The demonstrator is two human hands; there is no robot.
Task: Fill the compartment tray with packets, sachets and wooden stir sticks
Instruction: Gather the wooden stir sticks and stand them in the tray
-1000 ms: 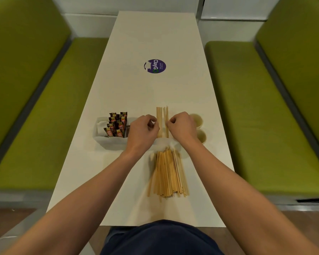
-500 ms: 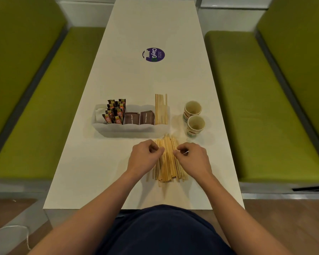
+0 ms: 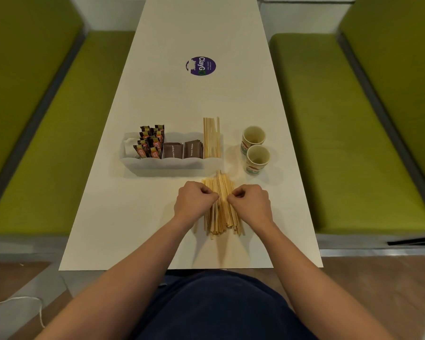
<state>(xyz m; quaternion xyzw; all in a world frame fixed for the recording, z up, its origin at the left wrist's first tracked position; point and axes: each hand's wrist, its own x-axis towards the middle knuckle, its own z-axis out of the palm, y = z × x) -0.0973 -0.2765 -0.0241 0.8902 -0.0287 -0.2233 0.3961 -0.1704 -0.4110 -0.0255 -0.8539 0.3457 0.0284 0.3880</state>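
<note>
Centre frame, the left hand (image 3: 194, 201) and right hand (image 3: 252, 203) pinch sticks with curled fingers atop the stick pile (image 3: 222, 218). The tray (image 3: 167, 165) sits just above, the bench (image 3: 133, 217) edge well below.

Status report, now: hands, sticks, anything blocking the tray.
Left hand and right hand both pinching the loose pile of wooden stir sticks. White compartment tray: right-end slot holds some sticks. Two paper cups right of tray, off the path.

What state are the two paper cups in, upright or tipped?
Upright. The far cup and near cup stand beside the tray, open mouths facing up.
</note>
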